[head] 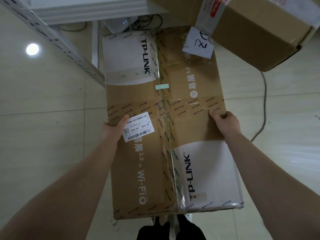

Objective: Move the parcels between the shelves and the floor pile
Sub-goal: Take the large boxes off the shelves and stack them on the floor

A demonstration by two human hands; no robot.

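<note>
Gripping the left long edge of the large carton (pixel 138 101) with the left hand (pixel 113 129), thumb laid flat on the top face and touching the corner of a white barcode label (pixel 139 126), remaining fingers out of sight down the side; gripping the opposite long edge with the right hand (pixel 227 122), thumb pressed onto a strip of clear printed tape, other fingers wrapped over the rim and mostly hidden; holding that carton lengthwise away from the body, top face up; brown cardboard with white TP-LINK panels at the near right and far left corners, clear tape along the middle seam and across the width, a small teal-patterned sticker (pixel 161 86) on the seam; at the near end, covering most of the person's dark-clad legs (pixel 187 229), so lifted there above the floor (pixel 43 144); unable to tell whether the far end touches the tiles; at that far end, close to the foot of a white punched-metal shelf upright (pixel 52 40) slanting in from the upper left; above, the underside of a white shelf board (pixel 90 9); beneath it, a white rounded device (pixel 117 25) among dark wires, partly hidden; at upper right, a second carton (pixel 259 37), plain brown and tilted, overlapping the large one's far right corner in view, contact impossible to judge; just beside its lower left edge, a white paper slip (pixel 199 43) with handwritten marks; further right, a grey cable (pixel 264 104) trailing over glossy pale tiles; far left, a bright round lamp reflection (pixel 32 49).
</note>
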